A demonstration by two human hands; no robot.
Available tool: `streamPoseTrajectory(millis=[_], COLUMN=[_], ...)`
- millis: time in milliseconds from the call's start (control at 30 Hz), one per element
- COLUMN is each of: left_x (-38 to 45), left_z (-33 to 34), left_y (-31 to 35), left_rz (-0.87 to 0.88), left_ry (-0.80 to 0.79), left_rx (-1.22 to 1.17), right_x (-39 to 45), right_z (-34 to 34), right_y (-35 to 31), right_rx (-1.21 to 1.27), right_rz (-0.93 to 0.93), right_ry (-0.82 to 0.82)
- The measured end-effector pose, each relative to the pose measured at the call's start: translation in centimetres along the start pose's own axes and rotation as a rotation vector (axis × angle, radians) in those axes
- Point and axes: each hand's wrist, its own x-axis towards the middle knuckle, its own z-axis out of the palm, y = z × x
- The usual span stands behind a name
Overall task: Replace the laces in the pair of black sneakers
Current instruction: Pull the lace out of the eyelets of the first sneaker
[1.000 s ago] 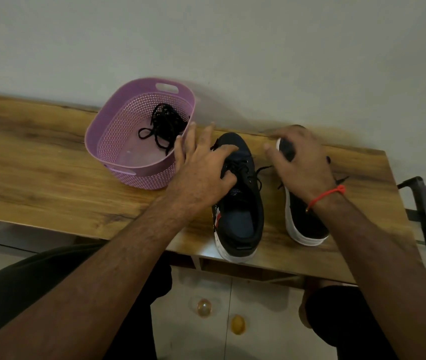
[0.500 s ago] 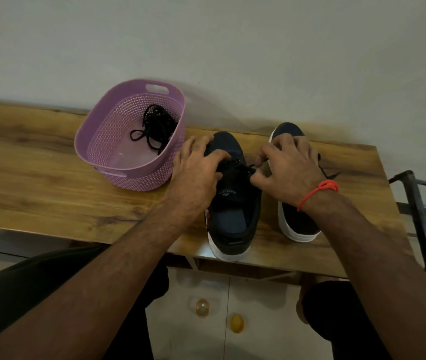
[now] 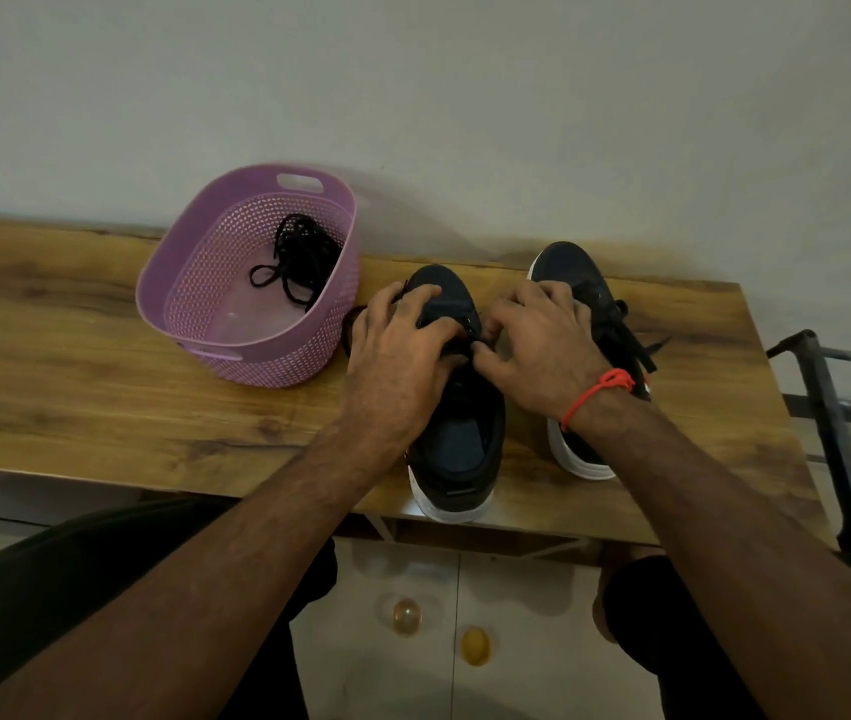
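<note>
Two black sneakers stand side by side on a wooden table [image 3: 101, 387], near its right end, each with its long axis running near to far, toe toward the wall and heel at the near edge. The left sneaker [image 3: 457, 444] sits a little nearer than the right sneaker [image 3: 576, 283]; both have dark uppers and white soles.

The left hand [image 3: 402, 350] lies over the left sneaker's lace area, fingers curled down onto the upper, gripping the shoe. The right hand [image 3: 543, 340] reaches across from over the right sneaker, fingers bent toward the left sneaker's laces; whether it pinches a lace is hard to make out, since the dark cord blends into the dark shoe. The hands hide most of the lacing on the left sneaker, and the right forearm covers the middle of the right sneaker. Loose lace ends [image 3: 636, 345] trail off the right sneaker's right side.

A purple basket [image 3: 195, 262] stands just left of the left sneaker, holding a bundle of black laces [image 3: 299, 257].
</note>
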Motion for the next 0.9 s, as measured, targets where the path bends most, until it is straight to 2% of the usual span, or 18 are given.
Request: streamPoseTrajectory(millis=[500, 600, 700, 767, 800, 867, 900], left_x=[-0.1, 0.1, 1.1, 1.9, 2.2, 2.3, 2.2], left_z=[0.9, 0.7, -0.2, -0.9, -1.3, -2.5, -2.7], left_y=[-0.3, -0.5, -1.3, -2.1, -2.4, -2.2, -2.1], left_rz=[0.034, 0.099, 0.077, 0.011, -0.048, -0.282, -0.418], left_ry=[0.088, 0.076, 0.045, 0.043, 0.051, 0.091, 0.094], left_rx=[0.006, -0.019, -0.080, -0.227, -0.402, -0.814, -0.933], right_x=[-0.4, -0.5, -0.5, -0.5, -0.5, -0.5, -0.5], right_z=[0.1, 0.1, -0.1, -0.2, -0.2, -0.2, -0.1], right_y=[0.2, 0.2, 0.4, 0.4, 0.4, 0.3, 0.3], right_rx=[0.081, 0.102, 0.139, 0.147, 0.144, 0.142, 0.145], right_rz=[-0.032, -0.036, -0.028, -0.024, -0.023, -0.023, -0.023], right_ry=[0.038, 0.039, 0.050, 0.049, 0.042, 0.027, 0.023])
